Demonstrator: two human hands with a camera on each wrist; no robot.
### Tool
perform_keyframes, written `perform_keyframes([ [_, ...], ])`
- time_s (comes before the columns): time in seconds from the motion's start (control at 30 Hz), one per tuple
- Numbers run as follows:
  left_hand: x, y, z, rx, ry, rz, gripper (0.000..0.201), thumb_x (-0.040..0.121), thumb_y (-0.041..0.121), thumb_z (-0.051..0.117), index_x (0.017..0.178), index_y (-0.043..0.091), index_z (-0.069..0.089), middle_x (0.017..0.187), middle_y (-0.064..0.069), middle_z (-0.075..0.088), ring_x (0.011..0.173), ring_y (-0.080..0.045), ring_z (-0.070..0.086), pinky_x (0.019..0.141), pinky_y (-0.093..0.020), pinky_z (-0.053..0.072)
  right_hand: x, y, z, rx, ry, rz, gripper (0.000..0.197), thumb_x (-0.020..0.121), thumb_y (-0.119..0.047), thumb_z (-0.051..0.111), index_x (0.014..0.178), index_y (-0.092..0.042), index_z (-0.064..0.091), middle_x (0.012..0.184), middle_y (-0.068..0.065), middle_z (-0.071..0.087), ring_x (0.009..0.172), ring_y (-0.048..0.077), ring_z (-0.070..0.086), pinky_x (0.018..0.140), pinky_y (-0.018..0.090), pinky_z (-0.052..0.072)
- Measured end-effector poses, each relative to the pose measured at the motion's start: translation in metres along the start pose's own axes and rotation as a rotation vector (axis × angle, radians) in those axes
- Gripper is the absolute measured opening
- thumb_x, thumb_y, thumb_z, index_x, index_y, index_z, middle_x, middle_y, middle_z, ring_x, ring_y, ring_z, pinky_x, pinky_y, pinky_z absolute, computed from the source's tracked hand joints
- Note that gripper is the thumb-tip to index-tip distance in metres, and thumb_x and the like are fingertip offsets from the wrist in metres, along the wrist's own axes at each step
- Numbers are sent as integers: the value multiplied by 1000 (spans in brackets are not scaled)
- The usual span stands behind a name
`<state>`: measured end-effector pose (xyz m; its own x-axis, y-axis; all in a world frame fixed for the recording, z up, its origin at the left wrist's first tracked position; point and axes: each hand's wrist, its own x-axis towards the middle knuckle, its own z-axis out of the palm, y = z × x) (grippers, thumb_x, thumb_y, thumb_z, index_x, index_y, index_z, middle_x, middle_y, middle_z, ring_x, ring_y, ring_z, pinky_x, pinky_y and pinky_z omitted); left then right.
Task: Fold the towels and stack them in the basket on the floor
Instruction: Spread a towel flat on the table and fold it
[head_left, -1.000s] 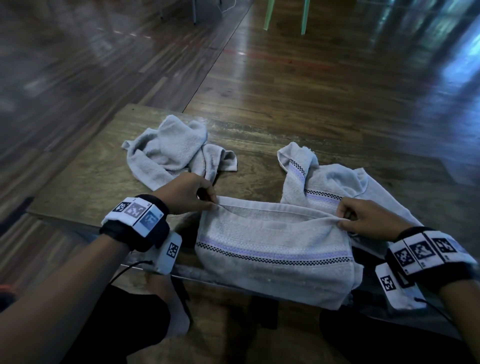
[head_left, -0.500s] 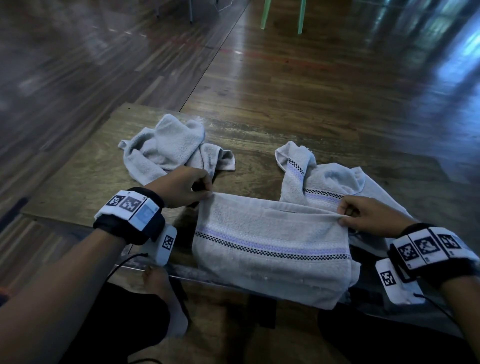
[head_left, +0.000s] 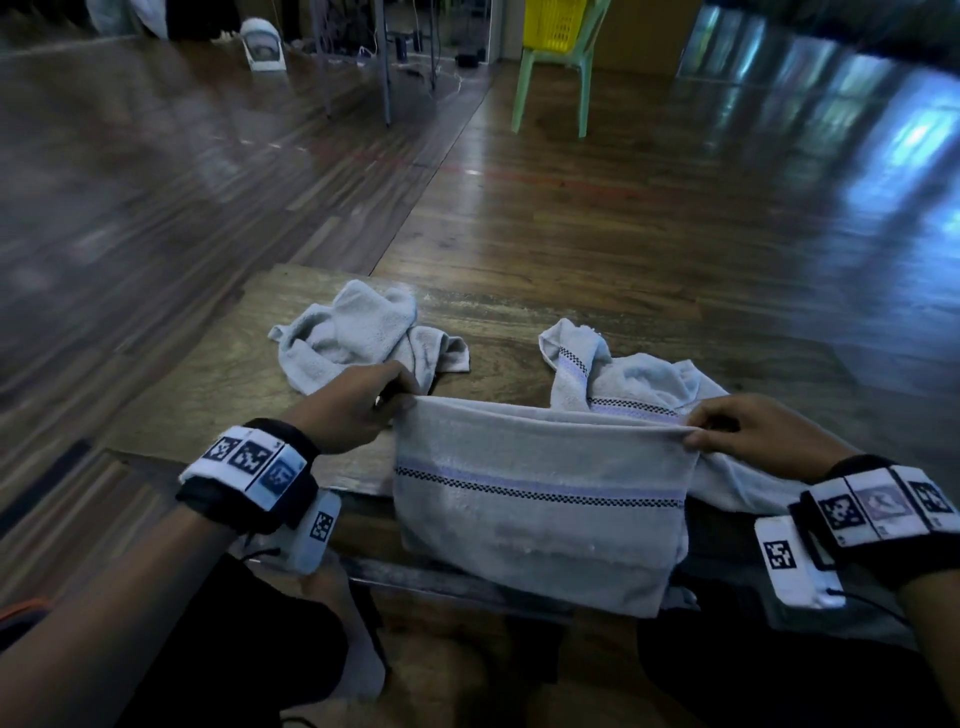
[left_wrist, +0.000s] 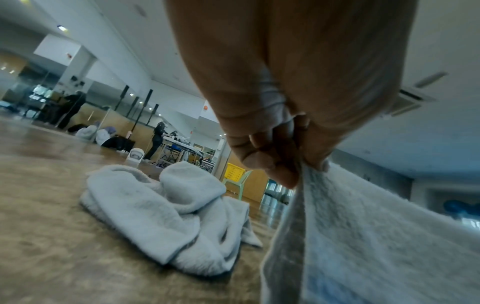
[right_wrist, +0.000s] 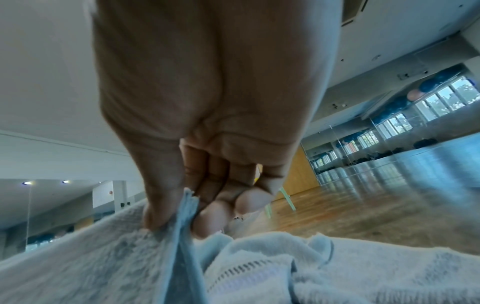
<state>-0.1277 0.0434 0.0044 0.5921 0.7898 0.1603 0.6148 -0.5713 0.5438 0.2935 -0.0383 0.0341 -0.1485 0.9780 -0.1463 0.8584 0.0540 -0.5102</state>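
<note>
Towel held taut for its next fold

Your left hand (head_left: 358, 402) and right hand (head_left: 753, 434) each pinch a top corner, keeping the striped towel (head_left: 540, 493) stretched over the bench (head_left: 208, 374) edge.

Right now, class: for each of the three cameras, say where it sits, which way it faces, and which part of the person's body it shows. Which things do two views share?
Head: worn high, looks forward and down at the table; shows both forearms, the left hand and the right hand.
Left wrist: looks along the left hand's fingers pinching the striped towel.
Right wrist: looks along the right hand's fingers pinching the same towel.
Shared: head and left wrist both show the crumpled towel and the green chair.
</note>
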Motion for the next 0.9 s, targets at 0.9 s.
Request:
perform_keyframes([
  [0.9, -27, 118, -138, -105, 317, 290, 28, 86, 37, 55, 87, 10, 53, 79, 5, 60, 70, -8, 57, 63, -20, 45, -130, -95, -116, 18, 536, -309, 21, 79, -11, 70, 73, -26, 57, 78, -1, 66, 74, 18, 61, 63, 28, 48],
])
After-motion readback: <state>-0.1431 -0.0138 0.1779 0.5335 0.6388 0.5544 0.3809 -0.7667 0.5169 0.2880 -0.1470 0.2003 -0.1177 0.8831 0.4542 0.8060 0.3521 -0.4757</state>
